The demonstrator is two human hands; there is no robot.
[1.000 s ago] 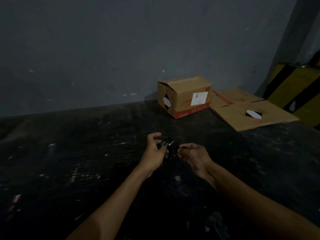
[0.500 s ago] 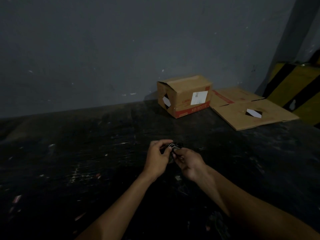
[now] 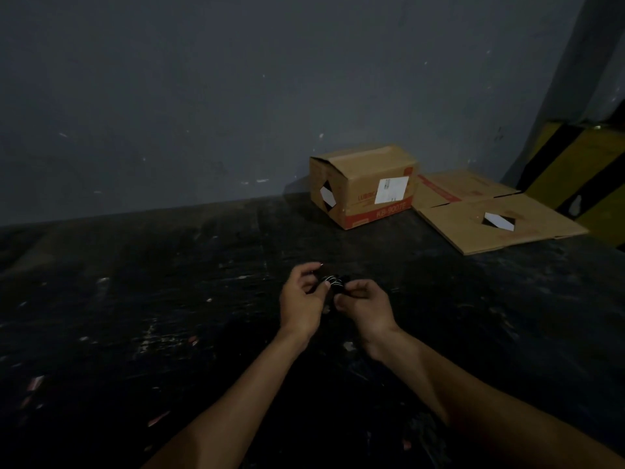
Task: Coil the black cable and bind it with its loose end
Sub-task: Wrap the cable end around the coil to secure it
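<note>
A small coil of black cable (image 3: 334,285) with thin pale glints on it sits between my two hands, above the dark floor. My left hand (image 3: 301,301) grips the coil from the left, thumb and fingers curled around it. On the coil's right side, my right hand (image 3: 367,304) pinches it with thumb and fingertips. The two hands nearly touch. Most of the cable is hidden by my fingers and by the dim light, so its loose end cannot be made out.
A closed cardboard box (image 3: 365,186) stands by the grey wall (image 3: 236,96) beyond my hands. A flattened cardboard sheet (image 3: 490,214) lies to its right. A yellow and black striped block (image 3: 581,170) is at the far right. The floor (image 3: 135,299) is dark and scuffed.
My right hand has moved left from a gap beside the coil until it closes on the cable. Both hands now hold it close together.
</note>
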